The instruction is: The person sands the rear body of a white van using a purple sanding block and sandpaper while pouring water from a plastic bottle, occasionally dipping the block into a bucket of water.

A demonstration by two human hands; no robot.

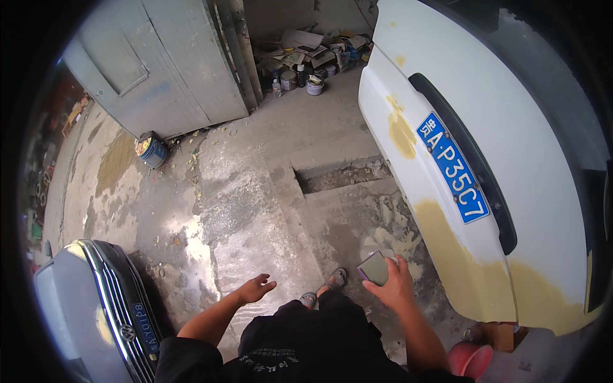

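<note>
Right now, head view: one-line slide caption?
Right hand grips a grey-green rectangular block beside a white vehicle with tan patches; left hand is empty.

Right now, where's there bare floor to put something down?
Mostly bare floor lies between the left hand and gray door, and between the hole and the cans. It's crowded by the junk pile, pink bucket and box.

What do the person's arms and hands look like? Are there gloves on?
No gloves! The left hand and right hand are bare, and so are the forearms. The black shirt has short sleeves and pale printing.
</note>
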